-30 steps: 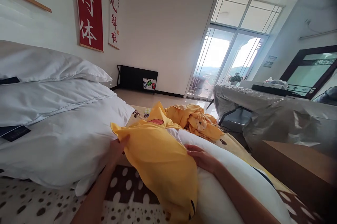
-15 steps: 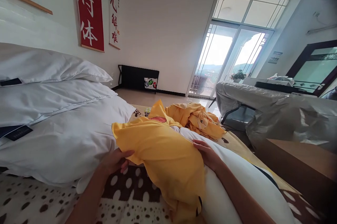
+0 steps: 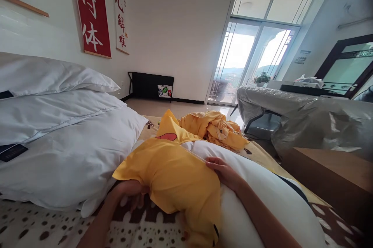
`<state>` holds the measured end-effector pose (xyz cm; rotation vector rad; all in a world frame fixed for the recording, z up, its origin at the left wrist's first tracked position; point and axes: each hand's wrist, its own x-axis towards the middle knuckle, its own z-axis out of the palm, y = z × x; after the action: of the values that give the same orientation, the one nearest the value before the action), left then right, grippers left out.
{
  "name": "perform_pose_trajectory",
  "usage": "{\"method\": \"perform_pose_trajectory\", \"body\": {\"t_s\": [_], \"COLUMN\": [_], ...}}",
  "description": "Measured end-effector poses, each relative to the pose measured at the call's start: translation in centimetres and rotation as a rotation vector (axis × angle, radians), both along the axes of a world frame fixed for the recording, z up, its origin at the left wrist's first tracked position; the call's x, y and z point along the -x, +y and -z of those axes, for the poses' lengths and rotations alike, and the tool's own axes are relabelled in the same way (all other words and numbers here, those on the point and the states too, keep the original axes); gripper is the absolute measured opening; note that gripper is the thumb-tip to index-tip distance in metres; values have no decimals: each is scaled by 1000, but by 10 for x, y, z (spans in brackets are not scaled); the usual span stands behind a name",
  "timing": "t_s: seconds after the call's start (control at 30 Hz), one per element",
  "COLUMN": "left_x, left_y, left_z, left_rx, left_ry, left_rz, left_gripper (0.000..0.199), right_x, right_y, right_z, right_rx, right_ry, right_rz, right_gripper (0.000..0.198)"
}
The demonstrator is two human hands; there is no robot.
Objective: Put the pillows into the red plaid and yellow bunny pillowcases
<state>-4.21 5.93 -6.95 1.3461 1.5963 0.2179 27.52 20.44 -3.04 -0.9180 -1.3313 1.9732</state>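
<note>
Yellow pillowcase over white pillow, left hand pinching its corner underneath, right hand flat, fingers gripping its edge.

I see the yellow pillowcase as soft matt cloth, creased, over a white pillow whose fabric looks smooth with a slight sheen. The stacked white pillows look like crisp smooth cotton, and the bedsheet under my left hand is matt printed cloth with dots. The grey cover looks glossy, plastic-like and crinkled; the brown surface looks like matt wood.
</note>
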Motion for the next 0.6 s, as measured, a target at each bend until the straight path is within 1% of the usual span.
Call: {"method": "perform_pose_trajectory", "body": {"t_s": [0.07, 0.13, 0.17, 0.2, 0.23, 0.27, 0.3, 0.33, 0.37, 0.4, 0.43, 0.47, 0.5, 0.57, 0.6], "left_x": [-8, -18, -22, -26, -28, -28, -26, -20, -13, -4, 5, 13, 20, 28, 29], "left_y": [-11, -29, -38, -45, -50, -52, -49, -43, -34, -23, -10, 1, 11, 25, 28], "left_z": [-18, -46, -61, -75, -87, -93, -95, -92, -84, -72, -59, -46, -33, -17, -14], "left_rx": [-84, -237, -292, -398, -520, -661, -811, -942, -1047, -1116, -1143, -1120, -1039, -855, -787], "left_ry": [109, 165, 155, 112, 90, 87, 106, 145, 191, 228, 259, 283, 287, 247, 215], "left_rz": [-41, -31, 5, 26, -3, -67, -169, -291, -413, -519, -607, -672, -709, -690, -652], "left_gripper": [45, 42, 45, 45, 44, 42, 40, 39, 39, 42, 46, 52, 56, 57, 56], "right_x": [0, 1, 1, 1, 1, 1, 0, -2, -3, -5, -6, -8, -9, -11, -11], "right_y": [-2, -5, -8, -10, -14, -17, -22, -26, -30, -34, -37, -40, -43, -47, -49], "right_z": [2, 2, 2, 1, 0, -1, -2, -4, -5, -6, -7, -8, -9, -10, -10], "right_rx": [-27, -52, -72, -103, -143, -190, -239, -286, -327, -363, -398, -433, -466, -523, -550], "right_ry": [-15, -36, -47, -57, -70, -89, -116, -149, -185, -213, -230, -239, -244, -265, -287], "right_rz": [-42, -41, -35, -35, -58, -105, -175, -266, -361, -444, -505, -552, -595, -681, -722], "right_gripper": [32, 35, 36, 38, 39, 40, 40, 42, 45, 48, 51, 54, 56, 60, 61]}}
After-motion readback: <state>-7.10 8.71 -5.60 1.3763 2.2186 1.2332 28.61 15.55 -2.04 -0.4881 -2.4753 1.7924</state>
